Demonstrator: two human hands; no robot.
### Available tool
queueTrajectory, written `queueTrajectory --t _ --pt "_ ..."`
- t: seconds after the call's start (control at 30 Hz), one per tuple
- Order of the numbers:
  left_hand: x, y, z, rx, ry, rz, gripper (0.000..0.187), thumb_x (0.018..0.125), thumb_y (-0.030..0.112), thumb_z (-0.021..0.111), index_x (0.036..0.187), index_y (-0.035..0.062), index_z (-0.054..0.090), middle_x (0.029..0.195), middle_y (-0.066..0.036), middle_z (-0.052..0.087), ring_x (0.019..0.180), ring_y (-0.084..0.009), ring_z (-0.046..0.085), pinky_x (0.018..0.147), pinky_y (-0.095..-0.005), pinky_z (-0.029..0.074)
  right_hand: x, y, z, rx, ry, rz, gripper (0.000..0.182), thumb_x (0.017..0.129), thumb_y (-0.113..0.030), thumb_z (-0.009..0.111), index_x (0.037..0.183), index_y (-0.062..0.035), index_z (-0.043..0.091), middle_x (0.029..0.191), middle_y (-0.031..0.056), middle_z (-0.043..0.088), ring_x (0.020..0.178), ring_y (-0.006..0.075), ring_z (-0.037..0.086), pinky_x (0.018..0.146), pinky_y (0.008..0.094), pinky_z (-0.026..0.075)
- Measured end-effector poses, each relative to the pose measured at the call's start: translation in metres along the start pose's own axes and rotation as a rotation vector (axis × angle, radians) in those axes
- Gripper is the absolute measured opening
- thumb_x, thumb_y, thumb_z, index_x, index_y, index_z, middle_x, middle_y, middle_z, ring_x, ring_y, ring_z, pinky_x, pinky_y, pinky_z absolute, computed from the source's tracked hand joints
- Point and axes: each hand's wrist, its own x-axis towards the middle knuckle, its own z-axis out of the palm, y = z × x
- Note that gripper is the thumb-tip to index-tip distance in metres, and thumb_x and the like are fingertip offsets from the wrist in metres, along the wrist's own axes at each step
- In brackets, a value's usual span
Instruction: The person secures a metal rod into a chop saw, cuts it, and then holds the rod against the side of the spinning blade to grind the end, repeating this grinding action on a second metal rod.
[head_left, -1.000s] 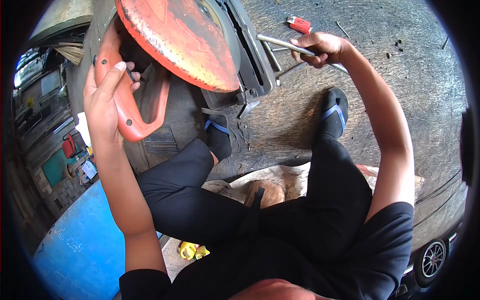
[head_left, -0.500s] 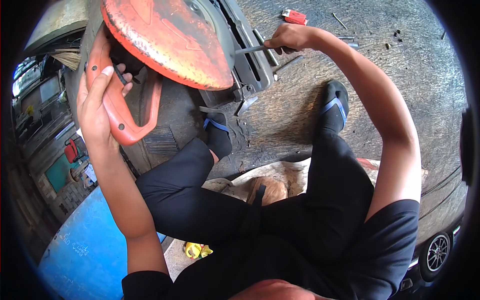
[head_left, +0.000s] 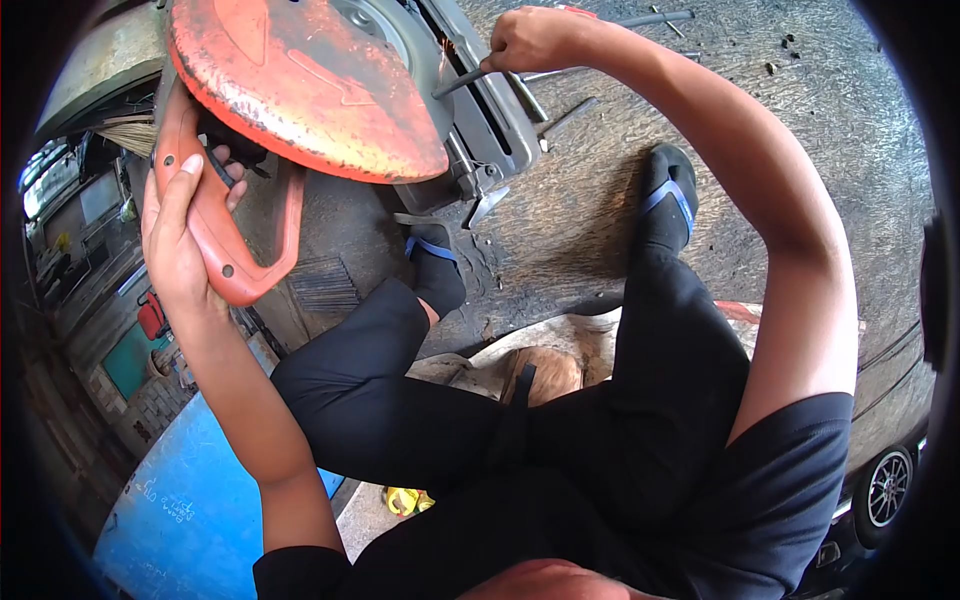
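The left hand (head_left: 178, 235) is wrapped around the orange handle (head_left: 225, 240) of a chop saw, palm against the outer bar, thumb lying straight up along it and the fingers curled through the loop to the inner side. Just above and to the right of that hand, the handle runs up under the orange blade guard (head_left: 300, 90), a worn, rust-flecked dome that fills the top of the view. Beyond the guard's right edge sits the grey metal base and vise (head_left: 485, 110) of the saw.

The right hand (head_left: 530, 38) is clenched around a thin metal rod (head_left: 462, 80), which slants down and left from the fist toward the gap between the guard and the vise; its tip lies close beside the guard's edge, and whether it touches the blade cannot be made out. Just beyond this hand, further loose metal rods (head_left: 650, 18) lie on the rough floor (head_left: 800, 120).

Below both hands, the person sits with knees bent in black trousers; the left foot (head_left: 432, 270) in a dark sandal rests just below the saw's base, the right foot (head_left: 668, 205) well to its right. Under the legs a low wooden seat (head_left: 545, 370) shows. Down and left of the left arm lies a blue panel (head_left: 170, 500).
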Motion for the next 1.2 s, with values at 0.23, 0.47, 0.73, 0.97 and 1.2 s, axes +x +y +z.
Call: queueTrajectory --t 0.23,0.47,0.73,0.97,1.2 --pt "0.000 -0.001 -0.001 -0.018 0.004 -0.009 0.045 0.091 0.016 0.058 0.131 -0.0019 0.048 0.106 -0.016 0.061 0.088 -0.0201 0.064 0.075 -0.0311 0.053 -0.015 -0.045 -0.049 0.014 -0.107 0.325 0.040 0.086 -0.042 0.058 0.085 -0.0051 0.072 0.077 0.0181 0.069 0.076 0.0348 0.069 0.068 0.0461 0.053" --pt "0.002 -0.002 -0.004 0.037 -0.004 -0.040 0.057 0.092 0.021 0.058 0.140 -0.0028 0.040 0.126 -0.016 0.055 0.097 -0.0206 0.061 0.082 -0.0334 0.051 -0.020 -0.039 -0.043 0.077 -0.019 0.256 0.038 0.082 -0.042 0.062 0.084 -0.0053 0.071 0.077 0.0204 0.068 0.076 0.0384 0.067 0.069 0.0468 0.053" --pt "0.001 -0.002 -0.004 0.041 -0.013 -0.038 0.058 0.091 0.022 0.058 0.140 -0.0028 0.039 0.126 -0.015 0.056 0.098 -0.0206 0.061 0.083 -0.0334 0.051 -0.025 -0.054 -0.054 0.068 0.013 0.334 0.042 0.080 -0.044 0.064 0.082 -0.0021 0.069 0.080 0.0240 0.067 0.080 0.0420 0.066 0.071 0.0486 0.052" --pt "0.002 -0.002 -0.004 0.053 -0.012 -0.027 0.058 0.091 0.023 0.058 0.140 -0.0033 0.040 0.124 -0.016 0.056 0.097 -0.0207 0.061 0.082 -0.0327 0.052 -0.025 -0.055 -0.055 0.045 0.012 0.332 0.041 0.079 -0.043 0.065 0.084 -0.0020 0.069 0.082 0.0236 0.067 0.083 0.0419 0.066 0.073 0.0490 0.052" --pt "0.002 -0.002 -0.005 0.048 -0.009 -0.037 0.059 0.091 0.023 0.059 0.140 -0.0034 0.039 0.123 -0.015 0.056 0.094 -0.0201 0.061 0.082 -0.0327 0.052 -0.026 -0.064 -0.063 0.019 0.035 0.356 0.043 0.079 -0.045 0.066 0.087 -0.0032 0.070 0.086 0.0226 0.068 0.087 0.0415 0.066 0.074 0.0493 0.052"
